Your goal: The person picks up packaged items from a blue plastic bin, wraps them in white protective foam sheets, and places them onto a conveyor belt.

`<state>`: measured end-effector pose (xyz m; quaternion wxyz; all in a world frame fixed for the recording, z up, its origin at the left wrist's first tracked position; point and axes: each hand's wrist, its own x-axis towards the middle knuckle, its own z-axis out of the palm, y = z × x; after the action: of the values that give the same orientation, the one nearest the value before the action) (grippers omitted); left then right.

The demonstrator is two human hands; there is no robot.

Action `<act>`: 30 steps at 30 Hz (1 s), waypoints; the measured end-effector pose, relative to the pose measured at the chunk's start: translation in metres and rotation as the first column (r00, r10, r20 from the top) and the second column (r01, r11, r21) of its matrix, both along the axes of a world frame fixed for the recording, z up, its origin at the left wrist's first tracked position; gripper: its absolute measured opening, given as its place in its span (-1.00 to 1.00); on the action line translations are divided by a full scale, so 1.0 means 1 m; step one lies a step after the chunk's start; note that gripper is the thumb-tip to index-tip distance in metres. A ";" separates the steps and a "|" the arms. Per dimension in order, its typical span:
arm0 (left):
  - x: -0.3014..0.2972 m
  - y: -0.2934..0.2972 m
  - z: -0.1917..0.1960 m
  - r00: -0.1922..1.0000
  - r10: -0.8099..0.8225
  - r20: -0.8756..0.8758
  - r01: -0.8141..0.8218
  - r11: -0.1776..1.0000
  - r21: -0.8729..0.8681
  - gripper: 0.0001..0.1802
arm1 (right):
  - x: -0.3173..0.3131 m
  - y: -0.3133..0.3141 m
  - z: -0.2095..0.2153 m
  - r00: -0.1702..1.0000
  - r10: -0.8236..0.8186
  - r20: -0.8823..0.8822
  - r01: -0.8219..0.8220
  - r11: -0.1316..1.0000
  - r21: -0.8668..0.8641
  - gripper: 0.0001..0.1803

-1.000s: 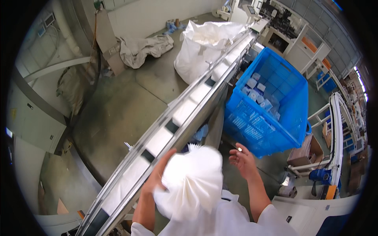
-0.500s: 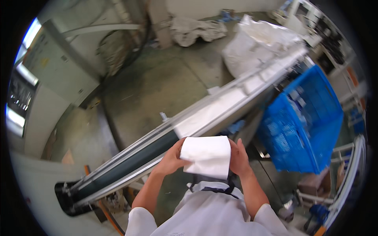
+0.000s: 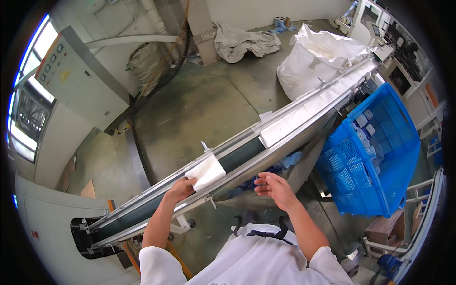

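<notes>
The left hand (image 3: 180, 189) touches the left end of a white paper stack (image 3: 208, 173) on the belt (image 3: 242, 155), low centre-left; whether its fingers clamp, I cannot tell. The right hand (image 3: 279, 191), lower centre, has fingers loosely apart. A blue basket (image 3: 346, 168) stands at right.

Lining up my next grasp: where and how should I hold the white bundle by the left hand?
Grip the white bundle by its opposite ends, probably from left and right along the belt: the left hand touches one end; the other faces bare belt. It looks flat-topped.
</notes>
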<state>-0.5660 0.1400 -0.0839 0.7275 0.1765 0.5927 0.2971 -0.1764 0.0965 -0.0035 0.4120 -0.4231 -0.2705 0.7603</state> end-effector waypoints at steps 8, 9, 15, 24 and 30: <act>0.081 0.015 0.070 0.961 -0.029 -0.275 0.090 0.973 0.212 -0.62 | 0.138 -0.064 -0.027 0.929 -0.352 0.117 0.364 0.926 -0.101 -0.65; 0.107 0.013 0.076 0.973 -0.045 -0.228 0.115 0.946 0.303 -0.64 | 0.152 -0.068 -0.024 0.923 -0.361 0.133 0.373 0.924 -0.086 -0.66; 0.287 0.018 0.105 0.913 -0.338 -0.230 0.409 0.761 0.503 -0.69 | 0.245 -0.057 0.021 0.956 -0.220 0.192 0.198 0.972 0.125 -0.64; 0.518 0.242 0.083 0.444 -0.018 -0.896 0.885 0.162 0.436 -0.77 | 0.450 -0.006 0.075 0.961 -0.199 0.193 0.139 0.949 0.284 -0.50; 0.575 0.319 0.005 -0.023 -0.169 -0.985 0.994 0.098 -0.040 -0.65 | 0.522 0.018 0.079 0.927 -0.292 0.234 0.217 0.930 0.298 -0.42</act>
<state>0.0095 0.4590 -0.0791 0.1961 0.8603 0.4678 -0.0504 0.3459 0.1146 0.0753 0.5196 -0.4966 -0.3671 0.5905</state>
